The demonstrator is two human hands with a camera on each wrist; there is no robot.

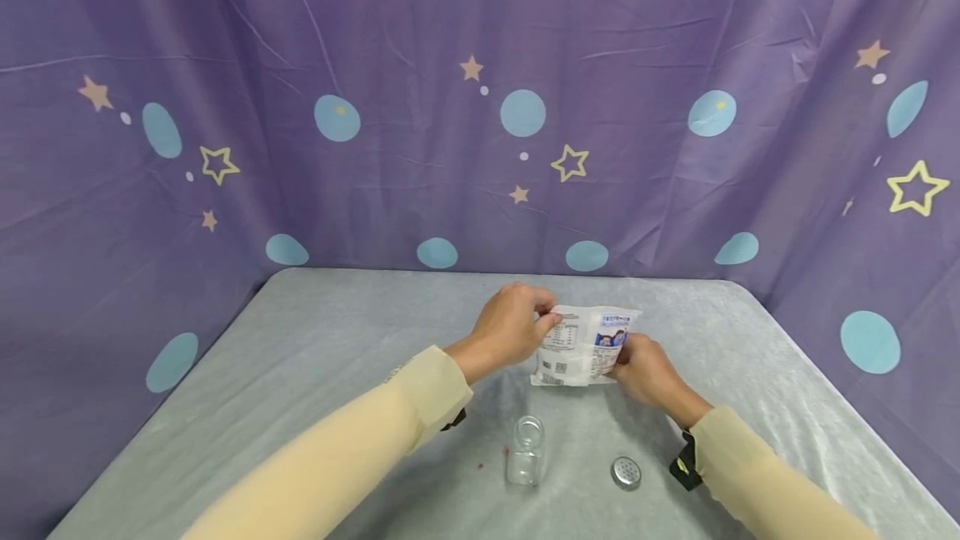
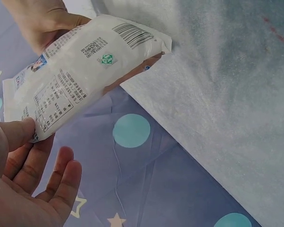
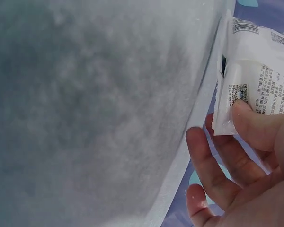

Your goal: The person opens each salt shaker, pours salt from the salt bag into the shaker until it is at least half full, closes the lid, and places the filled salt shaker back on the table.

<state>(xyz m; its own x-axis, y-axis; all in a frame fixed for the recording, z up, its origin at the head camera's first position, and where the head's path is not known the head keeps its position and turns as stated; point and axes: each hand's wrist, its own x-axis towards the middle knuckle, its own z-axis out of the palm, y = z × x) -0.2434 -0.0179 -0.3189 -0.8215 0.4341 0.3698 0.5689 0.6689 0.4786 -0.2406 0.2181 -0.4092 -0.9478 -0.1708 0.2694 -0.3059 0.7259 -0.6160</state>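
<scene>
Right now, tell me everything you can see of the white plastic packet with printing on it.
The white, printed plastic packet looks soft and plumply filled, with flat end seams. Its face bears dark text, a printed table, a barcode, QR codes, a green mark and a blue picture panel. It is held roughly upright above the grey cloth-covered table: the left hand pinches its upper left edge, the right hand its lower right side. Whether it is open, I can't tell.
</scene>
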